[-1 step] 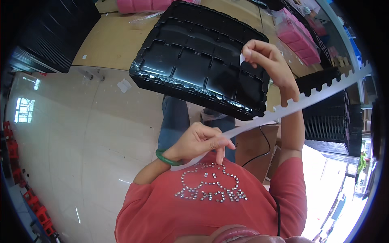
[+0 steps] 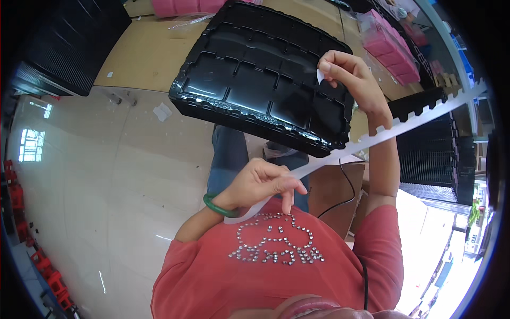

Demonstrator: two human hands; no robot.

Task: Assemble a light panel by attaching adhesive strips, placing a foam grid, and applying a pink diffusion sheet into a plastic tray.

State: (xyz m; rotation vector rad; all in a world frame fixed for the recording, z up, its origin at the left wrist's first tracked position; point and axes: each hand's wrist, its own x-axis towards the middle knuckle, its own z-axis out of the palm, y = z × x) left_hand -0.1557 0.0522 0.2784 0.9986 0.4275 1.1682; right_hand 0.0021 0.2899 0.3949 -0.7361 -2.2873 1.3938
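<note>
My left hand [image 2: 260, 183] is in front of my chest, thumb and fingers closed on a long white paper strip [image 2: 366, 142]. This strip has evenly spaced tabs along its upper edge. It runs up to the right across my right forearm, and its other end hangs below my left wrist. My right hand [image 2: 357, 82] pinches a small white piece, apparently a sticker [image 2: 320, 76], between thumb and forefinger. Just beneath those fingertips lies a glossy black plastic tray [image 2: 249, 80] with moulded compartments, above my knees at the table's edge. Whether the sticker touches the tray, I cannot tell.
Tall stacks of black trays [image 2: 69, 48] stand at the far left and black trays [image 2: 425, 154] at the right. Pink wrapped blocks [image 2: 390, 48] lie on the brown table [image 2: 143, 58]. A cardboard box [image 2: 334, 191] and black cable are beside my legs. Paper scrap [image 2: 162, 111] lies on the floor.
The strip has shifted slightly across my right forearm. The sticker in my right fingers shows a bit more. Both hands are almost where they were.
</note>
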